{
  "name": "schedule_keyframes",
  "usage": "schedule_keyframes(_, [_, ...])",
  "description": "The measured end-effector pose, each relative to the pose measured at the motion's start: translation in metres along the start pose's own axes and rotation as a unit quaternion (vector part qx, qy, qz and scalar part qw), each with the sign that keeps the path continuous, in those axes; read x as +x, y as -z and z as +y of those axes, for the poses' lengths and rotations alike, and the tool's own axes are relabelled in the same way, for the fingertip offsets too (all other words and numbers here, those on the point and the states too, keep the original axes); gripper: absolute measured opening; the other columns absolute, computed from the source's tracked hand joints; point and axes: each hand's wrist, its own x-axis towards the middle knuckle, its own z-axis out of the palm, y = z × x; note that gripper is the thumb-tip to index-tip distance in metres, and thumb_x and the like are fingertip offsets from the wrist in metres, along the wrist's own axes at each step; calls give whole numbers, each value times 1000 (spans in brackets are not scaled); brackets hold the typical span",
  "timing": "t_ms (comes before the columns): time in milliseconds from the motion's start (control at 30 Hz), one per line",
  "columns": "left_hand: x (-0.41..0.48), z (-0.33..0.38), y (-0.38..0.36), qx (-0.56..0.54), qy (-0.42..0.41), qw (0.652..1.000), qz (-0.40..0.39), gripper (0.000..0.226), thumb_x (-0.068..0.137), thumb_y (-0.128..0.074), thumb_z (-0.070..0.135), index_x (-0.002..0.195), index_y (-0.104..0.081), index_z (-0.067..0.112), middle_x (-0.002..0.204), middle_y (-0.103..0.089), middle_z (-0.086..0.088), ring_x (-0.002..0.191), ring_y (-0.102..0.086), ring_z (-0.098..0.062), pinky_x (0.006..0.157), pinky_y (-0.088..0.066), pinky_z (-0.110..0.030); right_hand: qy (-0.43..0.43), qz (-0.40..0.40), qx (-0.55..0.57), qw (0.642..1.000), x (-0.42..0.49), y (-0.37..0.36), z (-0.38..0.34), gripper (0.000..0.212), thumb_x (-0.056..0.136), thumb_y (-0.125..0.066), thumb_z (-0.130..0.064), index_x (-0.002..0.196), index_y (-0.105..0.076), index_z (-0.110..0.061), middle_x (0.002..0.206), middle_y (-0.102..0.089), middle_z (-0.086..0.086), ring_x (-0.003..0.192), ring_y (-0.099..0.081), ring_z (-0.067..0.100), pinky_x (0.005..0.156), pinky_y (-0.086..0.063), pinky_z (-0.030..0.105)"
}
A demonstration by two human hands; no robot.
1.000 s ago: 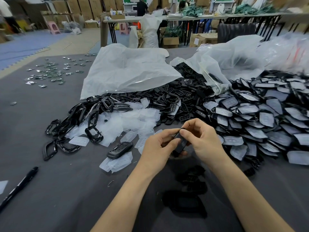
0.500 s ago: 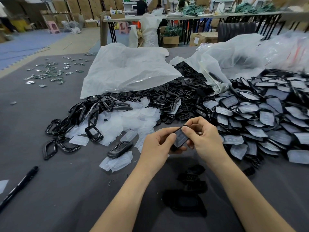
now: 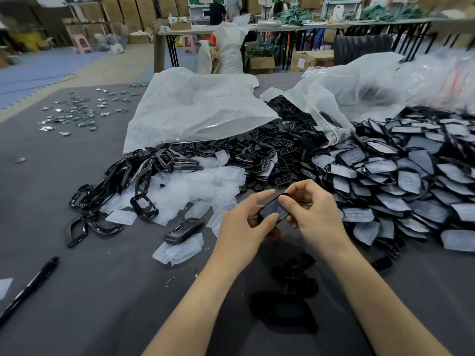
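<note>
Our hands meet just above the table (image 3: 102, 304). The left hand (image 3: 241, 227) pinches the black shell (image 3: 273, 210) from below, and the right hand (image 3: 318, 219) curls over its upper edge, turning its translucent inner face toward us (ready for pressing together, we judge). Supplies lie within reach: loose black frames (image 3: 115, 181) and clear pads (image 3: 198, 186) on the left, fitted pieces (image 3: 401, 181) heaped on the right. Grey cloth covers the table. Behind it is a warehouse room with stacked cartons (image 3: 144, 9).

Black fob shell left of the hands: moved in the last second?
No. The black fob shell lies on the same clear covers, at the same offset from the pen.
</note>
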Motion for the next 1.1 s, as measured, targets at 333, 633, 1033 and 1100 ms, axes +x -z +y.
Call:
schedule_keyframes(333, [-2,-2,-4,160,-223,961,23,27,83,-70,1,108,-74,11,117,-66,9,120,-55,-8,104,-41,-19,-154,30,198,968,1,4,-7,15,84,-65,4,75,-55,-4,56,-57,3,40,-50,5,39,-40,15])
schedule_keyframes(633, [0,6,-5,-156,6,986,51,26,84,-68,10,89,-79,33,95,-76,6,94,-68,-5,77,-50,-14,-125,-81,272,951,-2,2,-16,20,69,-70,-18,84,-65,-6,66,-61,3,48,-53,9,46,-45,18])
schedule_keyframes(1033, [2,4,-2,-407,187,893,-45,22,77,-63,17,92,-78,12,103,-73,-14,92,-72,-23,78,-58,-29,-178,-85,275,941,0,2,-17,14,60,-72,-14,55,-60,-11,47,-49,-4,45,-41,4,42,-37,14])
schedule_keyframes(1100, [2,4,-2,-406,189,893,-45,21,78,-63,16,92,-78,12,102,-74,-14,90,-73,-24,78,-58,-29,-201,-81,293,931,0,3,-17,19,59,-73,-15,48,-58,-14,47,-45,-4,45,-40,5,41,-36,14])
